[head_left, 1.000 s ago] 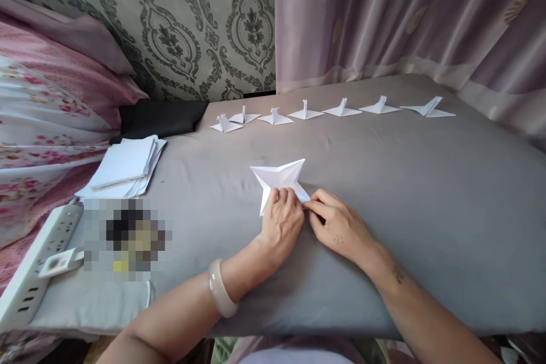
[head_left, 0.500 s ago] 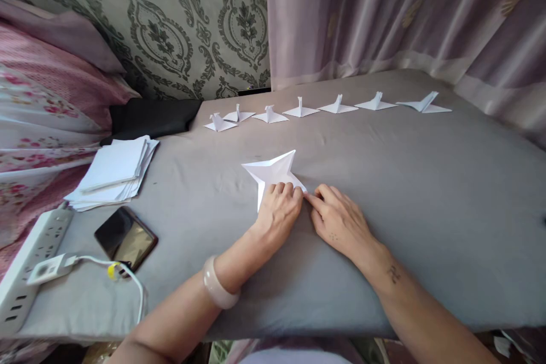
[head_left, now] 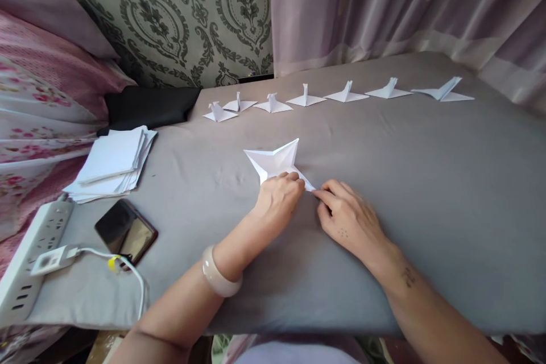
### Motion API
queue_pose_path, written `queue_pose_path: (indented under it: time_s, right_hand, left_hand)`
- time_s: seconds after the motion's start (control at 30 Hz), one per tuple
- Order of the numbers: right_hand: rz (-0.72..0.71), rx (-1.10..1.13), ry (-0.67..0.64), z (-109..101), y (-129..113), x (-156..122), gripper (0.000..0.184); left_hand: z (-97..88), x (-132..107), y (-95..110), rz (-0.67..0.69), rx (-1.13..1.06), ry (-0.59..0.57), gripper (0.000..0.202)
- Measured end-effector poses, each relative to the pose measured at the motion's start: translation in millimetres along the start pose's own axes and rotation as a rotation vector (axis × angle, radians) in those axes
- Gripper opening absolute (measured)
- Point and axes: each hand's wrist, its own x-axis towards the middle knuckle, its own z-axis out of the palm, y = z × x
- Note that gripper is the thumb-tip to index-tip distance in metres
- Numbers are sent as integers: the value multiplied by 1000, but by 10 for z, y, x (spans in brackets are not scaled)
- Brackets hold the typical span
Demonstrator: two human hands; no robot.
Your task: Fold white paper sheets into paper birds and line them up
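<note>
A white sheet of paper folded into a four-pointed star (head_left: 273,159) lies on the grey-covered table in front of me. My left hand (head_left: 281,193), with a pale bangle on its wrist, presses over the near side of the star. Its fingers are curled down onto the paper and hide one point. At the tip of the right-hand point, my right hand (head_left: 347,210) has thumb and index finger closed on the paper. The contact under both hands is partly hidden.
Several folded white paper birds (head_left: 273,103) stand in a row along the back. At left are a stack of white paper (head_left: 108,156), a phone (head_left: 126,233), a power strip (head_left: 36,253) with a white cable (head_left: 139,284), and a black cloth-like item (head_left: 149,107).
My hands have drawn slightly apart, baring more of the star's right-hand point between them. The view has shifted a little, so the row of birds appears higher.
</note>
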Motion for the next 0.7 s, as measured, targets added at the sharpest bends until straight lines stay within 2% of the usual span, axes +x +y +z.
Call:
queue_pose_path:
  time_s: [0.17,0.37,0.53,0.7]
  right_hand:
    - [77,124,-6,1,19,32,28]
    - [250,245,46,39,44,80,15]
    - [240,244,47,88,43,99,7]
    - [234,202,35,106,44,108,8]
  left_hand:
    - [-31,95,61,-54,21,2,23]
    - [-32,137,62,-61,26,-2,21]
    - [-9,154,38,-50,45,19,22]
    - [-6,175,29,-44,41,33,23]
